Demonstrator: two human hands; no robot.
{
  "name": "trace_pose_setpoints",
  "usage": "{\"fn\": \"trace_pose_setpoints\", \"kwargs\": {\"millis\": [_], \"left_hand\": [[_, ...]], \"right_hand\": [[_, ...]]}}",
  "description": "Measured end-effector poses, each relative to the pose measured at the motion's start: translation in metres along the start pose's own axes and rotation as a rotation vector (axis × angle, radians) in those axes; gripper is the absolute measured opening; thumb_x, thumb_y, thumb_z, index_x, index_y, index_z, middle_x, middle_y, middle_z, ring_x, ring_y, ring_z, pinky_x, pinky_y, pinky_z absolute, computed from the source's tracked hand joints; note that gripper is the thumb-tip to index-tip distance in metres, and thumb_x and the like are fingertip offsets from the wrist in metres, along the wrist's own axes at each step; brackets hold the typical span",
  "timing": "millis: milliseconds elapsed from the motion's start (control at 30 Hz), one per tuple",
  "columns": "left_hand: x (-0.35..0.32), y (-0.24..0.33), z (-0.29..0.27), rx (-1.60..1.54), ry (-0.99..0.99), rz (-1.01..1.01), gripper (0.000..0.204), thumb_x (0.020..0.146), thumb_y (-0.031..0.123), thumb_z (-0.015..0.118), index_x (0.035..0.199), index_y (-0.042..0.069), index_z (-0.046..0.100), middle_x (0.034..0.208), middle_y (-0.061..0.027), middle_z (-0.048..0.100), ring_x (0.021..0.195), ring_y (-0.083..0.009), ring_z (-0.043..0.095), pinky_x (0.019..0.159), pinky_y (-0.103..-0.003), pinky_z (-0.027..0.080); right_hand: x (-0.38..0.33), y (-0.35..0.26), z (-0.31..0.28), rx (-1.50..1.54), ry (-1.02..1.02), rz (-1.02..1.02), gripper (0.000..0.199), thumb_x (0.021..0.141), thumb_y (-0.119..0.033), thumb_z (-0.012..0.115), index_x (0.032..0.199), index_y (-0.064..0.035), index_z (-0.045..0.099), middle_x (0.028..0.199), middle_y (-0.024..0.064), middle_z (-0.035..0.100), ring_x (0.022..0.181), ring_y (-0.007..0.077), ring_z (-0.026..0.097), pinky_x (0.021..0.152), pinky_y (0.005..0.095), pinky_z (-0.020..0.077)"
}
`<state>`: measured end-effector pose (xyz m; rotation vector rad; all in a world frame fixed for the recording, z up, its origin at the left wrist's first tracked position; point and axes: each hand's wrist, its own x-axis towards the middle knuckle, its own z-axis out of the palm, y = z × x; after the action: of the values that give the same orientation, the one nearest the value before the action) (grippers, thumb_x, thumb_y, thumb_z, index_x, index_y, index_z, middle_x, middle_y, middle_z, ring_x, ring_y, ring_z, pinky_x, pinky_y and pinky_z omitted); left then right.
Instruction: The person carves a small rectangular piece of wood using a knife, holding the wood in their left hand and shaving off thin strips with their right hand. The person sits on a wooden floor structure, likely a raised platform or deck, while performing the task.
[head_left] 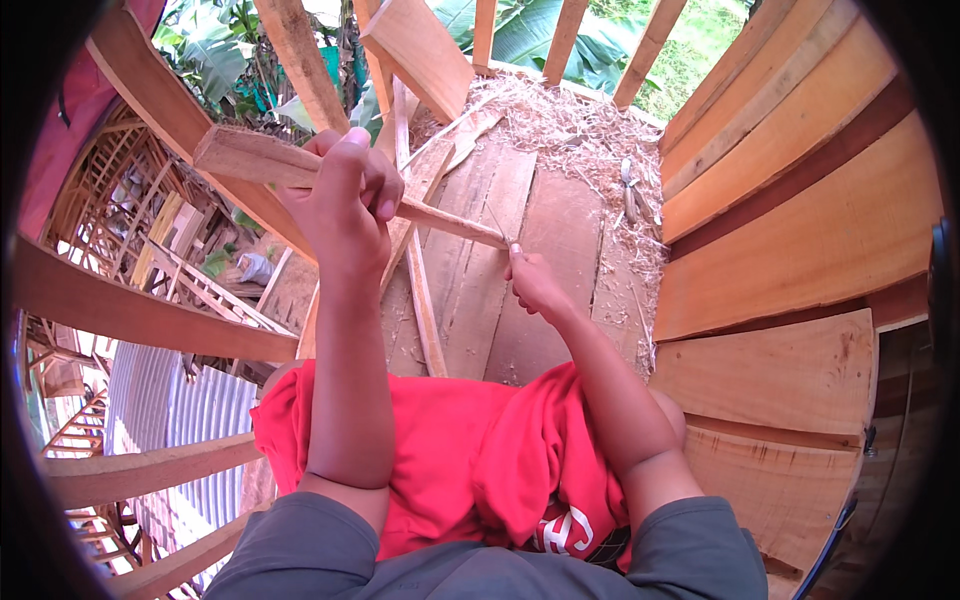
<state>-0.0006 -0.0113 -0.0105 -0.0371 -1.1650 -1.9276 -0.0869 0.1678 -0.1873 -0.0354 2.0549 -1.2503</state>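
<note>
Head-worn fisheye view, close overhead, facing down

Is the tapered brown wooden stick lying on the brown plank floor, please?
No, the left grip holds the tapered brown wooden stick above the brown plank floor.

Left forearm [348, 390] extended, left fingers [376, 182] curled, right forearm [610, 390] slanting inward, right fingers [521, 284] curled.

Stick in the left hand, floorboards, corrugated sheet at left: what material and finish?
Stick: wood, by the look; seemingly bare and roughly shaped, with a dull brown surface.
Floorboards: likely timber planks, apparently unvarnished; matte, with long seams and varied brown tones.
Corrugated sheet: probably metal, given the pale silvery-grey ridges; can't tell whether it's coated.
</note>
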Motion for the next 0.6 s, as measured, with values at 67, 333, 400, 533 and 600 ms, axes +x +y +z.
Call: {"fn": "trace_pose_setpoints", "kwargs": {"millis": [67,333,400,533,600], "left_hand": [[-0.002,0.001,0.001,0.026,0.029,-0.001,0.034,0.081,0.008,0.061,0.059,0.011,0.036,0.048,0.0015,0.032,0.037,-0.0087,0.032,0.036,-0.024,0.028],[-0.013,-0.002,0.019,0.039,0.094,0.012,0.031,0.081,0.007,0.062,0.062,0.01,0.039,0.05,0.0012,0.034,0.039,-0.0083,0.033,0.037,-0.024,0.03],[-0.014,-0.002,0.02,0.042,0.088,0.014,0.031,0.081,0.007,0.062,0.062,0.01,0.039,0.05,0.0015,0.034,0.04,-0.0083,0.033,0.037,-0.024,0.031],[-0.017,0.001,0.016,0.059,0.103,0.023,0.03,0.083,0.006,0.062,0.063,0.01,0.04,0.05,0.0008,0.037,0.04,-0.0081,0.035,0.037,-0.023,0.031],[-0.029,0.0,0.029,0.083,0.05,0.015,0.029,0.083,0.006,0.062,0.063,0.009,0.041,0.05,0.0002,0.038,0.04,-0.008,0.037,0.037,-0.023,0.032]], "right_hand": [[-0.015,-0.02,0.013,-0.028,0.094,-0.152,0.054,0.102,-0.043,0.03,0.068,-0.0053,0.049,0.054,0.0001,0.045,0.046,0.0145,0.04,0.047,0.0334,0.0352],[0.011,0.002,0.027,0.074,0.29,-0.407,0.049,0.094,-0.028,0.034,0.055,-0.0023,0.049,0.049,0.0064,0.047,0.046,0.0197,0.045,0.051,0.0383,0.0376],[0.009,0.003,0.027,-0.026,0.348,-0.388,0.051,0.094,-0.031,0.034,0.069,0.0055,0.059,0.062,0.0212,0.057,0.064,0.0349,0.059,0.065,0.0449,0.0445],[-0.028,-0.023,0.029,-0.153,0.382,-0.338,0.055,0.094,-0.032,0.033,0.079,0.01,0.064,0.072,0.0306,0.063,0.078,0.0454,0.065,0.075,0.0501,0.0483],[-0.029,-0.028,0.019,-0.08,0.307,-0.346,0.055,0.094,-0.032,0.033,0.08,0.0108,0.064,0.073,0.0313,0.063,0.081,0.0459,0.065,0.077,0.0502,0.0486]]}}
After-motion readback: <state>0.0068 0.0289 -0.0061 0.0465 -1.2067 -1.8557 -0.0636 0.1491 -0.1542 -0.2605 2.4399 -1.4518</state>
